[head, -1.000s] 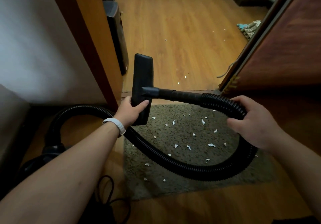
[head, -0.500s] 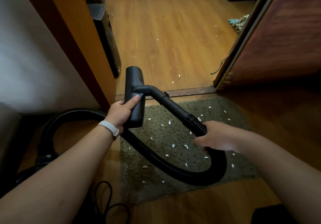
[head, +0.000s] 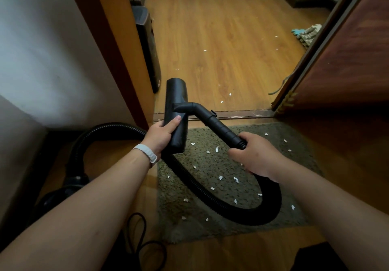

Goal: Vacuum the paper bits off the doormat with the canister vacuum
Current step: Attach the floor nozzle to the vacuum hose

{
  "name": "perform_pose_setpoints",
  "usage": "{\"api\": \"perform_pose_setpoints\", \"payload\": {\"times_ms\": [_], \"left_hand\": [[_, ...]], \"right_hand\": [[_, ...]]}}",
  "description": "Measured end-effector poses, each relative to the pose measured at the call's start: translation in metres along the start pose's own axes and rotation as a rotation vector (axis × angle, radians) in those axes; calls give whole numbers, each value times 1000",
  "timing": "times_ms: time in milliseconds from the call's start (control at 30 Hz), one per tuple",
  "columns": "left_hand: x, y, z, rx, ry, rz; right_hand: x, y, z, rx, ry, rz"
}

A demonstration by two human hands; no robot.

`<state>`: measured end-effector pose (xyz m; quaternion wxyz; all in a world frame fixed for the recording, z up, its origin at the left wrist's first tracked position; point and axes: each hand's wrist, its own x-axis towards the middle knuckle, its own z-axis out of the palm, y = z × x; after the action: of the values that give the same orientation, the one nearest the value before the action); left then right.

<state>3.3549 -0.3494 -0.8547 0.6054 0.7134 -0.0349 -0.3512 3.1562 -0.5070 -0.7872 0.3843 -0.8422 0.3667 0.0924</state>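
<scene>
A grey-green doormat (head: 210, 224) lies on the wooden floor below me, strewn with several white paper bits (head: 220, 177). My left hand (head: 160, 134) grips the near end of the black floor nozzle (head: 176, 102), which is held up above the mat's far left corner. My right hand (head: 254, 155) is curled round the ribbed black hose (head: 271, 203) where it joins the rigid tube (head: 216, 126). The hose loops over the mat and runs left to the dark canister (head: 69, 188), mostly in shadow.
A wooden door frame (head: 117, 50) and white wall stand at left, with a dark appliance (head: 147, 45) behind the frame. A brown door (head: 345, 60) is at right. More paper bits dot the far floor (head: 231, 39). A black cable (head: 139, 241) lies by my left arm.
My right hand has slid up the hose to the tube joint, and the tube has swung from level to slanting toward me. The nozzle has stayed in my left hand.
</scene>
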Motion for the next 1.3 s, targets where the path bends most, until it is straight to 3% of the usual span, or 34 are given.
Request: {"api": "perform_pose_setpoints", "payload": {"times_ms": [433,667,900,1100,1300], "left_hand": [[-90,18,-136,634,250,233],[-165,-47,-228,527,375,91],[-213,-92,-257,569,441,62],[-222,-136,-275,706,261,-51],[-211,-166,-288,1267,93,-81]], "right_hand": [[-14,-42,26,-184,7,-244],[-22,-68,57,-275,-30,-386],[-27,-99,96,-312,-101,-472],[-24,-114,119,-328,-121,-493],[-16,-116,132,-335,-142,-476]]}}
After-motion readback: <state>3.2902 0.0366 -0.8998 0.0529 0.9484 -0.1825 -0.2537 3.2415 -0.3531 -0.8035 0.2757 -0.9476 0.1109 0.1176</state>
